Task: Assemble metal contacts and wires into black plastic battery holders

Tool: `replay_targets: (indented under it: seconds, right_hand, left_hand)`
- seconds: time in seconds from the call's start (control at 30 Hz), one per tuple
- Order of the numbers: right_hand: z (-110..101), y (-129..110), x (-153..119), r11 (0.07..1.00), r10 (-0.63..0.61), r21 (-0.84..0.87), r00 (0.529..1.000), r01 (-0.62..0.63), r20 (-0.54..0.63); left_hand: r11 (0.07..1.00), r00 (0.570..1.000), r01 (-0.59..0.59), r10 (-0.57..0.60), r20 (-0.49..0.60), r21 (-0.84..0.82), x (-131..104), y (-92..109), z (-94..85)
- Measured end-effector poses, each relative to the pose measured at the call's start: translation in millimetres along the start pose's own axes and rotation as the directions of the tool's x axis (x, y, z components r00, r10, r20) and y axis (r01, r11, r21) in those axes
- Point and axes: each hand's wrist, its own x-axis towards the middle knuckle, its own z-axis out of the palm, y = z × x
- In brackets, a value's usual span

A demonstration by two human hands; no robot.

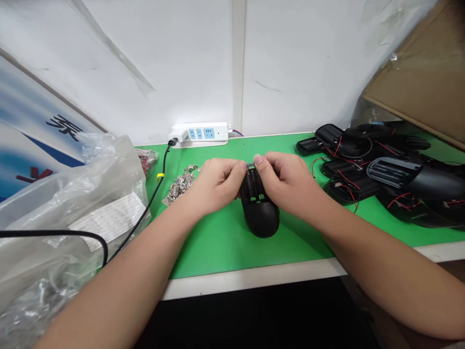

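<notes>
Both hands grip a black plastic housing (260, 218) with a rounded lower end and an open battery compartment, held above the green table top. My left hand (223, 184) is closed on its upper left edge, thumb on top. On the upper right edge my right hand (285, 177) is closed too, its thumb pressing near the top end. Whether a small part sits between the thumbs cannot be made out. Left of my left hand lies a pile of small silvery metal pieces (179, 186), partly hidden by the wrist.
Similar black housings with red wires (395, 174) are heaped at the right, below a cardboard box (417, 77). A white power strip (207, 132) with a black cable (158, 182) lies against the wall. Clear plastic bags (109, 169) fill the left side.
</notes>
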Motion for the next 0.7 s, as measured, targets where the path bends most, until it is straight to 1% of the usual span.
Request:
replay_targets:
  seconds: [0.17, 0.3, 0.43, 0.57, 0.7]
  right_hand:
    - [-2.2, -0.6, -0.6, 1.0, 0.007, -0.003, 1.0, -0.007, -0.001]
    - [-3.7, -1.4, -1.9, 1.0, 0.011, -0.013, 1.0, -0.012, -0.02]
    - [-3.8, -0.6, -1.5, 0.999, 0.041, -0.005, 0.999, -0.041, -0.026]
    - [-3.6, 1.2, 0.8, 0.999, 0.052, 0.015, 0.998, -0.052, -0.024]
    - [-5.0, 1.7, 2.2, 0.998, 0.049, 0.03, 0.999, -0.049, -0.021]
  left_hand:
    - [0.999, 0.999, -0.032, 0.032, 0.022, 0.021, -1.0, -2.2, -1.9]
    - [0.999, 0.999, -0.034, 0.034, -0.009, 0.031, -1.4, -1.0, 0.3]
    - [0.999, 0.999, -0.011, 0.013, -0.046, 0.051, 0.3, -1.9, 5.1]
    - [1.0, 0.999, 0.01, -0.01, -0.054, 0.005, 1.4, -1.9, 4.7]
    - [0.994, 0.999, 0.051, -0.051, 0.008, -0.093, 0.2, 0.5, 0.2]
